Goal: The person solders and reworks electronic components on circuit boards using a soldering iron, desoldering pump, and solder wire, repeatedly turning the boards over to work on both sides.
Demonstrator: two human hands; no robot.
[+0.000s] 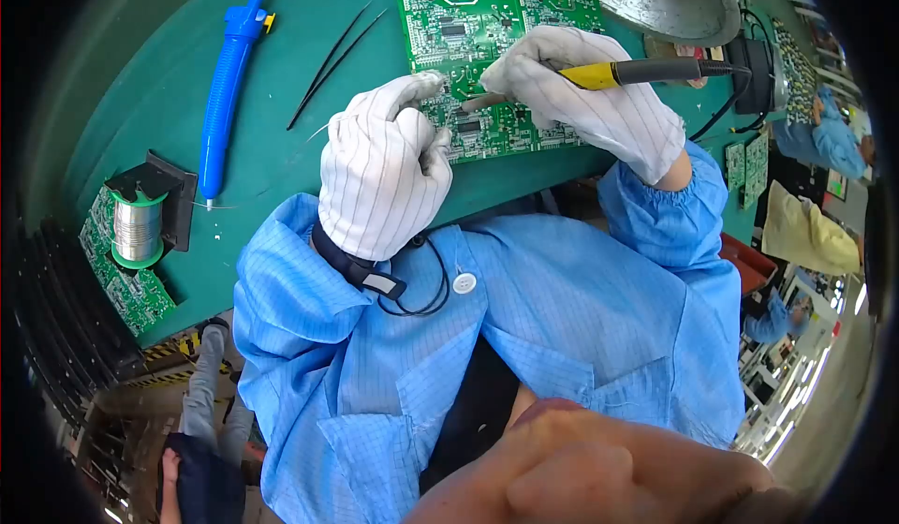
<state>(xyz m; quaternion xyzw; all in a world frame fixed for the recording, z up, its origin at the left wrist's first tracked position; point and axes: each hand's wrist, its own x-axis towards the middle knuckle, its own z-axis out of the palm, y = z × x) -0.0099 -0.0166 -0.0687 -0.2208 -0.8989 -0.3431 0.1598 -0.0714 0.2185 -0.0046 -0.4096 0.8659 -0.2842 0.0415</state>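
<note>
My right hand (585,93), in a white striped glove, grips a soldering iron (646,72) with a yellow and dark handle. Its tip (482,103) points left and down onto a green circuit board panel (496,145). Beside it, my left hand (384,163), gloved alike, is closed with thumb and fingers curled at the board's left edge. A thin pale strand, seemingly solder wire (319,132), sticks out from the left of that glove; the end at the fingertips is hidden. A black strap (346,260) with a cord circles my left wrist.
Black tweezers (330,70) and a blue ridged tool (228,103) with a yellow trigger lie on the green mat (272,163). Left stands a solder spool (138,229) over more boards (140,295). A metal dish (651,0) is at the back; other people are visible beyond the table.
</note>
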